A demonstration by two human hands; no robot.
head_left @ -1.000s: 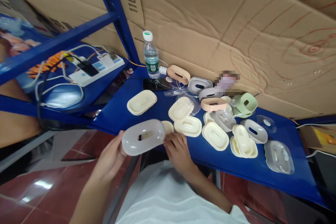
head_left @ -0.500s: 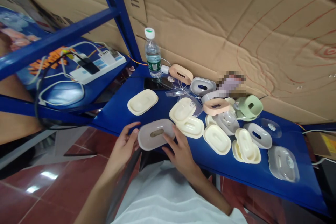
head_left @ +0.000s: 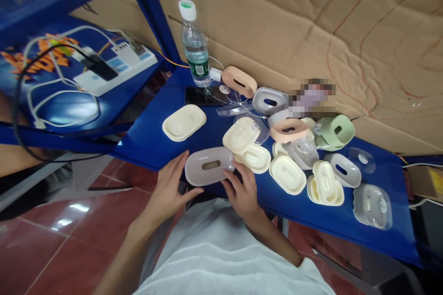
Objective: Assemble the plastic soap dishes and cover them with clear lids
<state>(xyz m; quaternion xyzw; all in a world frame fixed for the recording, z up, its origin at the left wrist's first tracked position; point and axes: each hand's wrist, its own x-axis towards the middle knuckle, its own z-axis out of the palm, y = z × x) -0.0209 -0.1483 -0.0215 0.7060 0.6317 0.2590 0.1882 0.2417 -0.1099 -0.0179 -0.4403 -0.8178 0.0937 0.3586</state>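
Cardboard [head_left: 263,27] backs the blue table [head_left: 148,144]; a power strip [head_left: 114,76] lies on a surface to the left; a bottle [head_left: 195,50] stands at the table's back; green [head_left: 341,130], peach [head_left: 238,81] and other grey boxes lie in a loose cluster, cream trays [head_left: 184,123] among and before them, two overlapping just beyond the right hand [head_left: 245,189] and crowding that side. The grey box [head_left: 207,177] is at the table's near edge, between the hands, slot facing up; the right fingers grip its right end; the left hand [head_left: 169,189] is spread wide, fingertips at its left end, thumb standing off along the near side. Whether the box rests on the table cannot be told; a pixelated patch [head_left: 309,99] masks something at the back; the transparent pieces [head_left: 235,109] are hard to separate.
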